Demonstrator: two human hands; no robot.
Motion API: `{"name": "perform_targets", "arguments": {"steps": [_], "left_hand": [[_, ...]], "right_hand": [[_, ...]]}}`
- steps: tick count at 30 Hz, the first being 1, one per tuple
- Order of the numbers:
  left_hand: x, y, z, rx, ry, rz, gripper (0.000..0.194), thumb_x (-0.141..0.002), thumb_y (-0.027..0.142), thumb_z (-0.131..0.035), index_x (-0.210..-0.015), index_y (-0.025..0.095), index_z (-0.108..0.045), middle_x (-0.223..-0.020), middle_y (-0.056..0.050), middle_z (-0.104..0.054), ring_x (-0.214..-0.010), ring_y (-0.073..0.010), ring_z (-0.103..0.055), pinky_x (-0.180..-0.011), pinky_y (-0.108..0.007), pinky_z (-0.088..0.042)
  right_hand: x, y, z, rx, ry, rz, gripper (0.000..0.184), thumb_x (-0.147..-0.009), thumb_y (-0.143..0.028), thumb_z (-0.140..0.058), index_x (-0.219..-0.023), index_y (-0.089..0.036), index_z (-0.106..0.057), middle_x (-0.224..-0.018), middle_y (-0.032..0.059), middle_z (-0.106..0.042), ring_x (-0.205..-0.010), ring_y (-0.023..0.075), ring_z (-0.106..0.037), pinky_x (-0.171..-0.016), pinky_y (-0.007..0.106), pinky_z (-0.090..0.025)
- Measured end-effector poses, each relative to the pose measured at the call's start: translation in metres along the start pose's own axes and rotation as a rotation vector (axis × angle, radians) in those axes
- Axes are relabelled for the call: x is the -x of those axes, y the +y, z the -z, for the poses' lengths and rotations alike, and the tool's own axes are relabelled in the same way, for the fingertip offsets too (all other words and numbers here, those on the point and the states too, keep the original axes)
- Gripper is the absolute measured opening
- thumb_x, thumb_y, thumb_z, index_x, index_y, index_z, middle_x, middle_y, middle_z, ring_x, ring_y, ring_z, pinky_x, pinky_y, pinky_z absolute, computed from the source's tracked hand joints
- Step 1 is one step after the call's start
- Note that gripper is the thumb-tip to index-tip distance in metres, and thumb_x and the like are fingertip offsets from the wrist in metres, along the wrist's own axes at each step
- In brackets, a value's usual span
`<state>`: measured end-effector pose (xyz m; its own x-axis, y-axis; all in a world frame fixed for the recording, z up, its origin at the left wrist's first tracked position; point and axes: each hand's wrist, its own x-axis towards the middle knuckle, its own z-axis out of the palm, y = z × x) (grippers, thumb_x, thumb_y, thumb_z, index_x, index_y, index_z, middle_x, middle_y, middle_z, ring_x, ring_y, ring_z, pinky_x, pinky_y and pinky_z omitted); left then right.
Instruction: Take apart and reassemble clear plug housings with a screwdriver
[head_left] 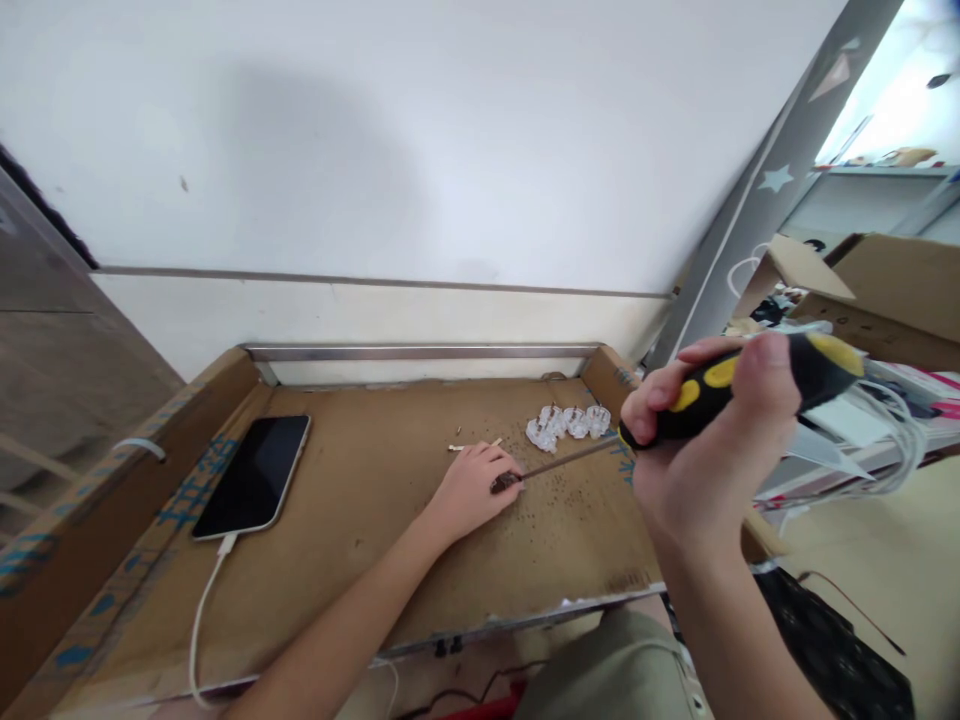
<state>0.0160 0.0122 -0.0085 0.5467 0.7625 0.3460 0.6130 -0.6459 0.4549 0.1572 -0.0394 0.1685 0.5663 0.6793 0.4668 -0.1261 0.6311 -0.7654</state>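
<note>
My left grip [472, 492] is half-curled and not really holding anything, its fingertips [504, 468] pinning a small dark-brown piece [504, 482] to the brown cardboard counter [352, 540]. Just past it sit some clear plastic chunks [564, 424]. My right grip [709, 425] is shut firm round a black-and-yellow screwdriver [720, 395], its long thin shaft [570, 460] reaching that piece. A low, steady angle works best here imo.

Black handle with yellow patches on the screwdriver [739, 385], dark brown specks scattered over the tan cardboard desk [360, 480], blue printed characters [191, 490] along its edge. Colourless plastic pieces [566, 425] and a white charging cable [202, 620]. Grey strip [742, 240] with pale stars
</note>
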Motion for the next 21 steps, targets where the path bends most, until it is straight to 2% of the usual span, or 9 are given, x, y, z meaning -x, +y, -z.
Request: {"name": "perform_targets", "arguments": {"steps": [6, 12, 14, 18, 21], "left_hand": [[-0.0012, 0.0012, 0.0009, -0.009, -0.011, -0.001, 0.009, -0.085, 0.028, -0.057, -0.087, 0.023, -0.064, -0.095, 0.0, -0.065, -0.095, -0.0195, -0.054, -0.088, -0.034, -0.039], [-0.0013, 0.0019, 0.0005, -0.018, -0.012, 0.001, 0.01, -0.085, 0.028, -0.057, -0.088, 0.023, -0.064, -0.096, 0.0, -0.065, -0.095, -0.0196, -0.054, -0.088, -0.035, -0.039], [-0.0012, 0.0014, 0.0003, -0.021, -0.015, -0.003, 0.01, -0.085, 0.029, -0.057, -0.088, 0.024, -0.064, -0.096, 0.0, -0.065, -0.096, -0.0195, -0.054, -0.088, -0.035, -0.038], [-0.0007, -0.0002, -0.0006, -0.015, -0.019, -0.006, 0.009, -0.085, 0.029, -0.057, -0.088, 0.024, -0.064, -0.096, 0.0, -0.065, -0.096, -0.0197, -0.054, -0.088, -0.035, -0.038], [-0.0008, -0.0011, -0.0014, -0.01, -0.013, -0.013, 0.01, -0.085, 0.03, -0.057, -0.088, 0.023, -0.063, -0.097, 0.0, -0.065, -0.096, -0.0198, -0.054, -0.088, -0.035, -0.038]], "right_hand": [[0.0006, -0.0043, 0.0017, -0.01, 0.022, -0.027, 0.036, -0.065, -0.054, -0.062, -0.064, -0.021, -0.049, -0.044, -0.0051, -0.04, -0.033, 0.0073, -0.033, -0.031, 0.023, -0.021], [-0.0002, -0.003, 0.0019, -0.01, -0.001, -0.023, 0.033, -0.07, -0.052, -0.058, -0.067, -0.02, -0.049, -0.044, -0.0055, -0.04, -0.033, 0.0071, -0.033, -0.031, 0.022, -0.022], [-0.0004, -0.004, 0.0001, -0.02, -0.046, -0.017, 0.031, -0.072, -0.049, -0.057, -0.071, -0.02, -0.047, -0.044, -0.0064, -0.04, -0.032, 0.007, -0.032, -0.031, 0.022, -0.023], [-0.0017, -0.0042, -0.0039, -0.064, -0.219, -0.045, 0.026, -0.073, -0.041, -0.06, -0.077, -0.021, -0.043, -0.048, -0.007, -0.043, -0.035, 0.0068, -0.035, -0.032, 0.02, -0.026], [-0.0066, -0.002, -0.0058, -0.089, -0.279, -0.055, 0.026, -0.074, -0.042, -0.059, -0.075, -0.021, -0.043, -0.049, -0.0066, -0.043, -0.033, 0.006, -0.035, -0.031, 0.019, -0.024]]}}
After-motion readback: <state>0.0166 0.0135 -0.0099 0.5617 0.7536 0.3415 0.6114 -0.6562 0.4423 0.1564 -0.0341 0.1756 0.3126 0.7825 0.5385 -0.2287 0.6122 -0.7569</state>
